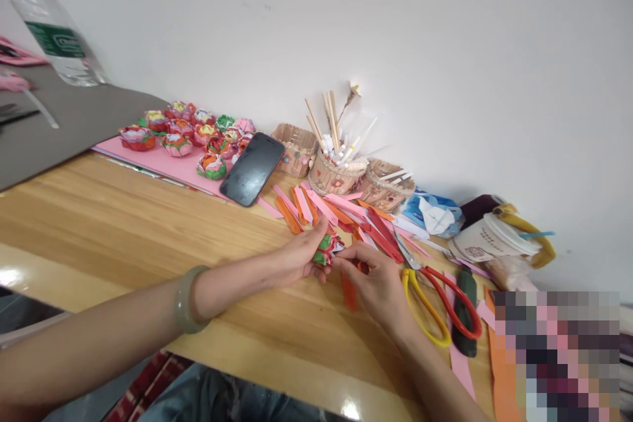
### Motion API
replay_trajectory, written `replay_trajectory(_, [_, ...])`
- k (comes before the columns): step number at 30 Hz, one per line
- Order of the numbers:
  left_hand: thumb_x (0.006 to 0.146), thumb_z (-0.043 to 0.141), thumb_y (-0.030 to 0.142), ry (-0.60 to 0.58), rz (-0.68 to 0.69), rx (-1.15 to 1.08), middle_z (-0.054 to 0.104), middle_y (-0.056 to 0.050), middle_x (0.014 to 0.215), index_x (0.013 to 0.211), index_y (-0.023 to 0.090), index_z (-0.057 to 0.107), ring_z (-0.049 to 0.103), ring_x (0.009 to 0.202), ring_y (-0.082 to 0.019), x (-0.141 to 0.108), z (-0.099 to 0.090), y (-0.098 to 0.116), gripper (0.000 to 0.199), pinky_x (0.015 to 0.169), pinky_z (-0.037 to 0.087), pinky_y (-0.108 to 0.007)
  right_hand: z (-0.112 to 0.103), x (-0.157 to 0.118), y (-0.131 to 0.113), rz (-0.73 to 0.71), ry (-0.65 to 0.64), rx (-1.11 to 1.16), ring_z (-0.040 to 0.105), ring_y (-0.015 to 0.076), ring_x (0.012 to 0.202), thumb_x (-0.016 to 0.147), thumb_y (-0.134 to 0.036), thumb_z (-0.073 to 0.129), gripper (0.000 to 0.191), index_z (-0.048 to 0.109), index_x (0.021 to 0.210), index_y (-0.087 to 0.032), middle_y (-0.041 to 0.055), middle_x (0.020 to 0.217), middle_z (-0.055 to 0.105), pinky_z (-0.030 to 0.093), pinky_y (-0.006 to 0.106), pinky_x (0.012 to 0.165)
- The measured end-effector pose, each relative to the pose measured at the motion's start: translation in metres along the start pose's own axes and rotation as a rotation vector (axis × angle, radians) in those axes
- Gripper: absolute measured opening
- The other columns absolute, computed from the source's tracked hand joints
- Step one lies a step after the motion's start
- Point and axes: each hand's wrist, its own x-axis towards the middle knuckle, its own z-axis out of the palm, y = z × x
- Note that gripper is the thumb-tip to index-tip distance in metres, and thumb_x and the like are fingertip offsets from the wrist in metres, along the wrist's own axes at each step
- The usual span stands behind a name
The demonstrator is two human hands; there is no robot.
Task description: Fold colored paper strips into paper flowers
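A small folded-paper flower [325, 252] in green, red and white sits in my left hand [299, 257], whose fingers curl round it from the left and below. From the right, my right hand [370, 277] pinches the flower's edge between thumb and finger. Just beyond both hands lies a loose heap of folded paper strips [341, 208] in pink, orange, red and white. Scissors [435, 297] with one yellow and one red handle loop rest beside my right wrist. A dark green tool handle [465, 313] lies partly under them.
Several finished paper flowers [178, 128] stand on a pink sheet [119, 145] at the back left. A phone [253, 168] leans beside them. Small wooden baskets [336, 175] with sticks line the wall. A tissue pack [430, 211] and a paper cup [494, 237] stand right.
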Motion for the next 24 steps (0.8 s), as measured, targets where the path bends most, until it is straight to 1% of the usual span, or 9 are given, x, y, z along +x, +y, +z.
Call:
replay_trajectory(5, [0.070, 0.042, 0.072, 0.009, -0.001, -0.021, 0.052, 0.002, 0.051, 0.066, 0.014, 0.051, 0.047, 0.041, -0.006, 0.001, 0.000, -0.001, 0.059, 0.038, 0.039, -0.017, 0.003, -0.001, 0.001, 0.025, 0.009, 0.061, 0.059, 0.0142, 0.065, 0.080, -0.021, 0.061, 0.012, 0.067, 0.070, -0.019, 0.0011, 0.070, 0.067, 0.042, 0.024, 0.062])
replay_trajectory(9, [0.072, 0.040, 0.071, 0.022, -0.002, -0.046, 0.051, 0.003, 0.050, 0.067, 0.015, 0.050, 0.047, 0.041, -0.006, 0.001, 0.001, 0.000, 0.057, 0.037, 0.038, -0.017, 0.005, -0.001, 0.002, 0.047, 0.016, 0.084, 0.056, 0.0133, 0.059, 0.079, -0.025, 0.064, 0.012, 0.068, 0.070, -0.019, 0.0008, 0.066, 0.066, 0.040, 0.023, 0.056])
replay_trajectory(11, [0.074, 0.038, 0.070, 0.042, -0.021, -0.065, 0.051, 0.003, 0.050, 0.067, 0.015, 0.050, 0.046, 0.039, -0.006, 0.002, 0.001, 0.002, 0.056, 0.036, 0.037, -0.017, 0.003, 0.000, 0.000, 0.023, -0.011, 0.118, 0.058, 0.0140, 0.064, 0.082, -0.027, 0.061, 0.015, 0.069, 0.071, -0.019, 0.0015, 0.069, 0.066, 0.042, 0.024, 0.061])
replay_trajectory(14, [0.074, 0.036, 0.070, 0.057, -0.062, -0.088, 0.051, 0.002, 0.050, 0.067, 0.014, 0.052, 0.045, 0.038, -0.006, 0.001, 0.002, 0.004, 0.059, 0.036, 0.036, -0.017, -0.003, 0.002, -0.002, -0.010, -0.093, 0.158, 0.062, 0.0159, 0.074, 0.088, -0.027, 0.052, 0.022, 0.071, 0.078, -0.019, 0.0035, 0.078, 0.069, 0.044, 0.026, 0.070])
replay_trajectory(16, [0.073, 0.035, 0.072, 0.057, -0.078, -0.097, 0.050, 0.002, 0.049, 0.065, 0.013, 0.052, 0.045, 0.038, -0.006, 0.001, 0.002, 0.005, 0.062, 0.036, 0.036, -0.017, -0.006, 0.003, -0.002, -0.013, -0.117, 0.165, 0.062, 0.0160, 0.075, 0.088, -0.025, 0.052, 0.021, 0.071, 0.081, -0.019, 0.0038, 0.080, 0.070, 0.045, 0.026, 0.071])
replay_trajectory(19, [0.074, 0.034, 0.072, 0.064, -0.090, -0.101, 0.049, 0.003, 0.049, 0.065, 0.013, 0.051, 0.044, 0.038, -0.005, 0.000, 0.003, 0.005, 0.062, 0.036, 0.036, -0.017, -0.007, 0.003, -0.002, 0.008, -0.111, 0.199, 0.062, 0.0153, 0.074, 0.084, -0.025, 0.057, 0.016, 0.071, 0.081, -0.019, 0.0029, 0.078, 0.070, 0.045, 0.025, 0.070])
replay_trajectory(24, [0.075, 0.034, 0.070, 0.081, -0.099, -0.092, 0.050, 0.003, 0.050, 0.069, 0.014, 0.051, 0.044, 0.037, -0.005, -0.001, 0.004, 0.004, 0.059, 0.036, 0.036, -0.017, -0.003, 0.002, -0.003, 0.083, -0.094, 0.234, 0.061, 0.0143, 0.066, 0.082, -0.026, 0.060, 0.016, 0.069, 0.074, -0.017, 0.0019, 0.070, 0.068, 0.045, 0.024, 0.063])
